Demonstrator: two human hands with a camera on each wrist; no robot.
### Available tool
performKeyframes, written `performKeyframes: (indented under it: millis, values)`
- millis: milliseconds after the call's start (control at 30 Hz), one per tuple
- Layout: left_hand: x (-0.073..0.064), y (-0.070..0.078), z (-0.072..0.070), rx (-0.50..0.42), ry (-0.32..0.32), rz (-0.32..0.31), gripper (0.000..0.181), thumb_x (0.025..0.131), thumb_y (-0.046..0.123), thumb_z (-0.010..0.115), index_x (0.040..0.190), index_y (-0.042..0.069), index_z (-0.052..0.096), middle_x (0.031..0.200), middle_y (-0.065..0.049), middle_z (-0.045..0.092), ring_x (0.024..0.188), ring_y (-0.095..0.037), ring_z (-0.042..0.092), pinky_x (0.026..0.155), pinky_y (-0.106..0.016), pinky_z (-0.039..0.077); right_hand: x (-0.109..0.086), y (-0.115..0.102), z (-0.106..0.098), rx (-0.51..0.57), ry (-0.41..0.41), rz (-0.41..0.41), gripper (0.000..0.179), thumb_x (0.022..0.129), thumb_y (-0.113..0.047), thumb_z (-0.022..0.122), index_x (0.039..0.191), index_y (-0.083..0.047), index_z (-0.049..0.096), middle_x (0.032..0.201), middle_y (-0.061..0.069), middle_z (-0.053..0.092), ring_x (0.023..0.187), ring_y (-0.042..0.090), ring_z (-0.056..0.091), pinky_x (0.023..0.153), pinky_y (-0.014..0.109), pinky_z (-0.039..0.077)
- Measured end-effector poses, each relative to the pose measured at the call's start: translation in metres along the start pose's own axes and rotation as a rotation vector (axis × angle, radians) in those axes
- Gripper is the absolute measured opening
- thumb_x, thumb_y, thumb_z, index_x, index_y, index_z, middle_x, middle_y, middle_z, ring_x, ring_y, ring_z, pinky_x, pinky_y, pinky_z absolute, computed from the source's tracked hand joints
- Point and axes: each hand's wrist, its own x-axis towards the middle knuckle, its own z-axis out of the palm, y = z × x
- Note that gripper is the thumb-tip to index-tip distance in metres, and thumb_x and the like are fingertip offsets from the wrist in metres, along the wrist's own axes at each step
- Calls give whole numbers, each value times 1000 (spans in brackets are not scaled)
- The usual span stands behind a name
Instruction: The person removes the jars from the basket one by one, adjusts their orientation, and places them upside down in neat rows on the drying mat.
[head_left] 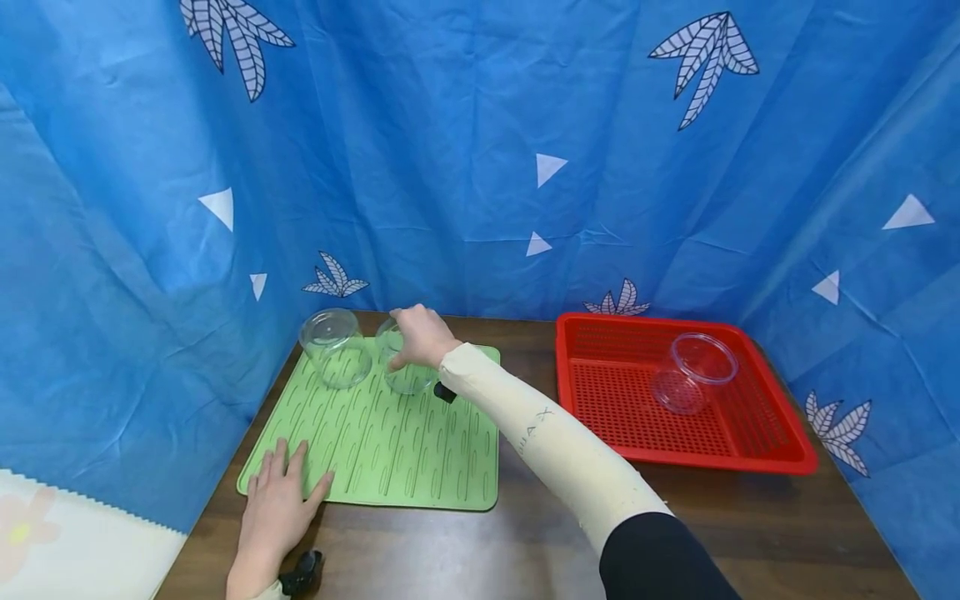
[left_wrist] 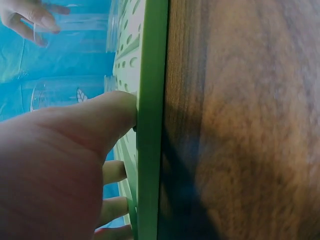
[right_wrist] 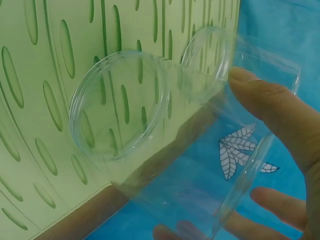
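Note:
My right hand (head_left: 424,335) is around a clear plastic cup (head_left: 408,379) standing upside down on the green mat (head_left: 360,467). In the right wrist view the thumb lies at one side of this cup (right_wrist: 170,187), while other fingers curl round the far side, partly seen through the plastic. Its rim faces the mat. Just left of it, a second clear cup (head_left: 341,358) also stands inverted near the mat's back left corner. My left hand (head_left: 276,504) rests on the mat's front left part, fingers spread; its thumb lies by the front edge.
On the right of the brown wooden table (head_left: 525,533) sits a red plastic basket (head_left: 690,458). Inside it is another clear cup (head_left: 678,392), mouth up. A blue curtain (head_left: 480,167) with leaf and triangle prints hangs behind and at both sides.

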Motion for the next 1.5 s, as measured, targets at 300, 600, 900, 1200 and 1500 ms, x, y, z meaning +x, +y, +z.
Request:
performKeyframes:
  millis: [300, 600, 900, 1200, 1500]
  values:
    - [1, 1, -3, 1, 0, 5, 84, 110, 45, 64, 160, -16, 37, 165, -51, 14, 151, -71, 14, 116, -87, 17, -1, -4, -2, -53, -20, 2, 98, 79, -41, 102, 157, -1, 57, 151, 14, 65, 134, 30, 65, 109, 33, 55]
    - [0, 2, -2, -4, -21, -6, 85, 111, 46, 63, 161, -16, 34, 166, -50, 12, 152, -71, 12, 118, -86, 16, -2, -3, 3, -119, -14, 37, 101, 81, -48, 99, 162, -7, 53, 155, 13, 61, 138, 34, 60, 113, 38, 52]
    - [0, 1, 0, -9, -10, 5, 85, 111, 46, 64, 161, -16, 35, 166, -51, 13, 152, -71, 12, 117, -86, 16, -6, 1, 1, -113, -8, 64, 119, 79, -58, 97, 170, -8, 38, 164, 13, 50, 142, 34, 56, 111, 40, 54]
    - [2, 0, 1, -26, -23, 3, 87, 111, 47, 63, 161, -16, 34, 166, -51, 11, 152, -71, 10, 117, -87, 14, -17, 3, -21, -73, 31, 40, 130, 75, -61, 98, 172, -7, 31, 167, 14, 45, 145, 32, 52, 113, 38, 52]
    - [3, -1, 1, -35, -22, 11, 87, 111, 47, 63, 161, -17, 33, 166, -51, 11, 152, -71, 10, 117, -86, 14, -36, 8, -51, 81, 131, 14, 115, 80, -48, 99, 171, -13, 37, 166, 14, 47, 148, 32, 50, 117, 45, 50]
